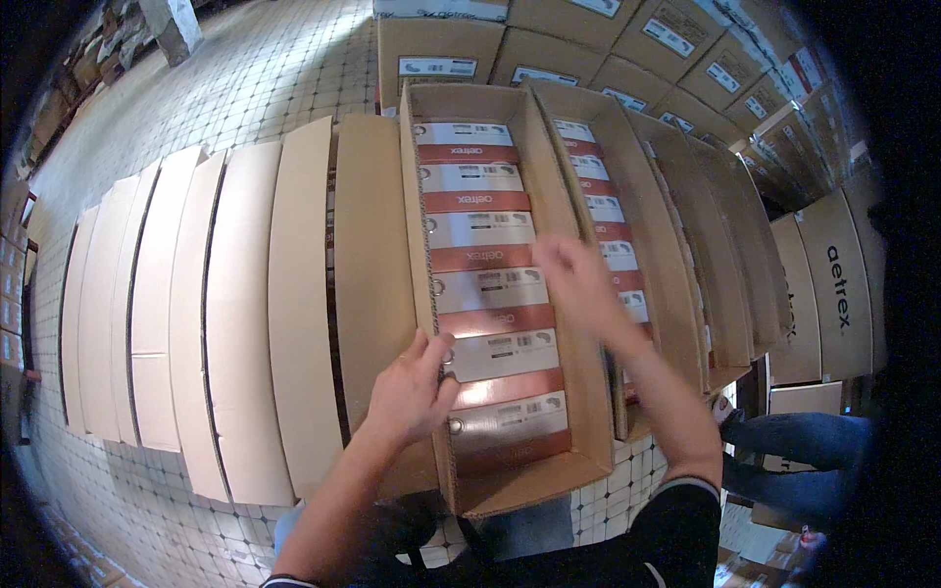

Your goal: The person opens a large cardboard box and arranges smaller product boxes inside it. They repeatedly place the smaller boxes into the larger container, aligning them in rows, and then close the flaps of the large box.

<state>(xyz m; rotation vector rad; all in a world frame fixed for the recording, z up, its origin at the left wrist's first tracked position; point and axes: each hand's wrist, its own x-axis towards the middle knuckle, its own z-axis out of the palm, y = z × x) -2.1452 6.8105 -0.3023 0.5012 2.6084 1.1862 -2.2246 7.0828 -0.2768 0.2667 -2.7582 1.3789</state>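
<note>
At the far left rim, a dim stack of boxes (pixel 12 294) is standing beside the tiled floor (pixel 245 88). Next, long pale cardboard flaps (pixel 242 323) are lying side by side, and dark gaps are showing between some of them. The left hand (pixel 407 392) is coming from below and is gripping the left wall of an open carton (pixel 549 186); its fingers are bending over the edge, near the boxes inside. In this carton, in the middle of the view, six silver-white and red boxes (pixel 485 294) are lying in one row, and their labels are facing up. The right hand (pixel 576 279) is hovering at the carton's right wall with curled fingers; it is blurring, so I cannot tell if it is holding or touching something. Under the right forearm, a second open carton (pixel 627 186) is holding a similar row of boxes. More brown cartons (pixel 720 255) are leaning close together farther right, while stacked cartons (pixel 549 54) are rising behind. At the right, large cartons with black lettering (pixel 833 255) are standing, and another person's blue trousers (pixel 794 441) are showing below them.
</note>
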